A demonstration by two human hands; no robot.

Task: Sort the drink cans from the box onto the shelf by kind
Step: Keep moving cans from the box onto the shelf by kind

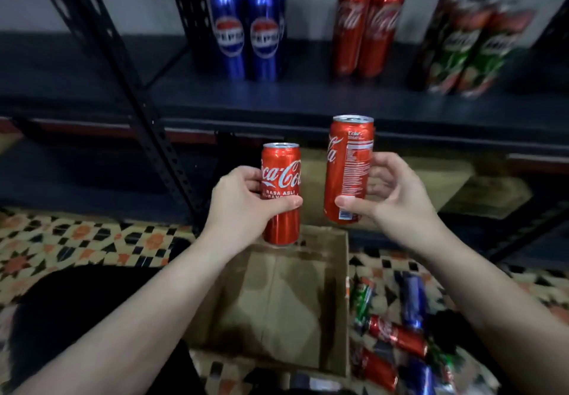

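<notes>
Red aluminium shows in both hands: the left hand (243, 203) grips one Coca-Cola can (280, 193) upright, fingers wrapped round its middle with the logo facing the camera, and the right hand (391, 197) pinches a second Coca-Cola can (348, 168) between thumb and fingers near its base, held a little higher and tilted slightly, label text outward. The two cans are near each other but apart, both raised above the far edge of an open cardboard box (341, 302) whose brown bottom is bare where it shows.

Beyond them runs a dark metal shelf (277, 96) with perforated uprights. On it stand three groups, well apart: two blue Pepsi cans (246, 31) at the left, two red cola cans (366, 28) in the middle, and blurred green-and-red cans (465, 46) at the right.

Loose cans (397, 333), red, blue and green, lie on their sides on the patterned tile floor (61, 240) just right of the box. A lower shelf level holds flat cardboard.
</notes>
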